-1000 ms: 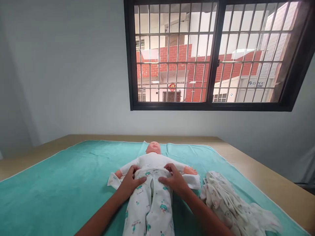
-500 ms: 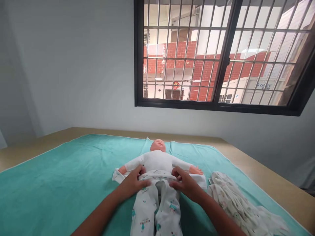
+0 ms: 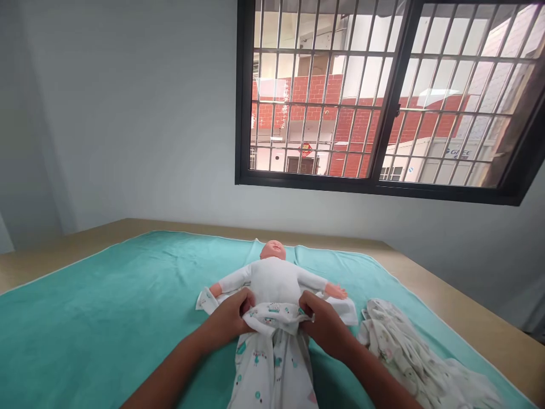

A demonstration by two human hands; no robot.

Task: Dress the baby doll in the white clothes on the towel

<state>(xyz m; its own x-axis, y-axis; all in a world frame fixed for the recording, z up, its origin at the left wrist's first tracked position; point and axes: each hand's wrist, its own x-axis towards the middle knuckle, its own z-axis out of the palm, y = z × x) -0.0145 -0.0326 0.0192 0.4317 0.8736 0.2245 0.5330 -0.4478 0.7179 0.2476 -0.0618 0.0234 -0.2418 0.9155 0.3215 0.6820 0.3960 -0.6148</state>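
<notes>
A baby doll [image 3: 273,279] with a white cloth body lies on its back, its head away from me and its arms spread. White baby pants [image 3: 272,363] with a teal print cover its lower body, and its legs are hidden. My left hand [image 3: 230,312] is closed on the left side of the pants' waistband. On the other side, my right hand [image 3: 324,322] pinches the waistband's right edge. Between my hands the waistband is bunched and lifted a little off the belly. A white cloth [image 3: 344,310] shows under both of the doll's arms.
A crumpled pile of pale printed baby cloth [image 3: 409,352] lies right of my right forearm. A teal blanket [image 3: 128,318] covers most of the wooden table [image 3: 460,301]. Behind the table stand a grey wall [image 3: 136,125] and a barred window with a black frame [image 3: 306,179].
Both hands have closed more firmly on the waistband and raised it. The front of the pants has been pulled up and gathered, covering the gap between the legs.
</notes>
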